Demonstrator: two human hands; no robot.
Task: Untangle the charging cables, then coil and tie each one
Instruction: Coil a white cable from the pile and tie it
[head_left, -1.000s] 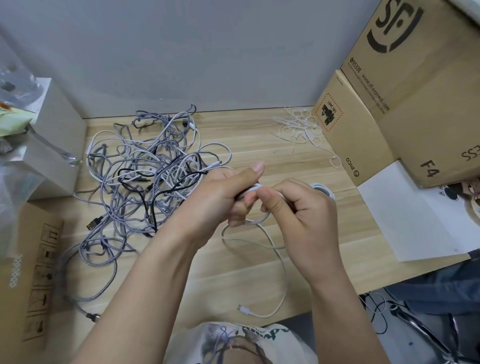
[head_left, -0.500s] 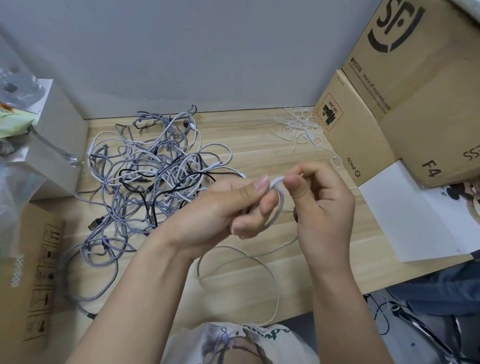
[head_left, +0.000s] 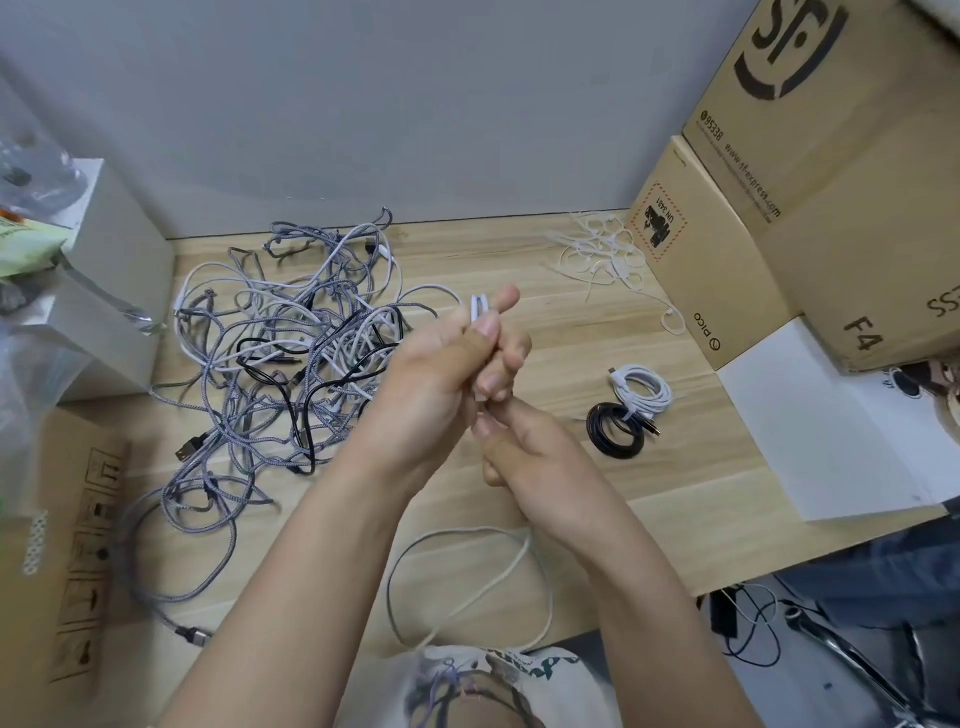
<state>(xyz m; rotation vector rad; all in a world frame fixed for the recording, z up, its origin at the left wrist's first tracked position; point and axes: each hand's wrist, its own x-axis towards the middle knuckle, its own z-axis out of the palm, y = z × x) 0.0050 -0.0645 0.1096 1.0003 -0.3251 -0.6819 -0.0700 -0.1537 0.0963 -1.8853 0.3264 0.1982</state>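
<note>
At the far left edge a cardboard box (head_left: 57, 545) lies flat in the lower left, with a grey box (head_left: 111, 291) above it in the upper left. Just right of these, the tangle (head_left: 291, 353) of grey, white and black cables spreads over the left half of the wooden desk (head_left: 571, 332).

At frame centre the left hand (head_left: 441, 374) is raised above the desk, thumb and fingers curled and pinching a folded bend of the white cable (head_left: 478, 307), which pokes up just past the fingertips. The right hand (head_left: 535, 457) sits directly below and touching it, its fingers closed on the same cable; exactly how they wrap it is hidden. The slack hangs down and forms a loose loop at lower centre, over the desk's near edge.

Right of the hands, a white coil (head_left: 643, 389) and a black coil (head_left: 615, 431) lie touching each other on the desk. Above them, in the upper right, loose white ties (head_left: 602, 252) are scattered beside stacked cartons (head_left: 831, 182). A white sheet (head_left: 826, 431) lies at the right edge.
</note>
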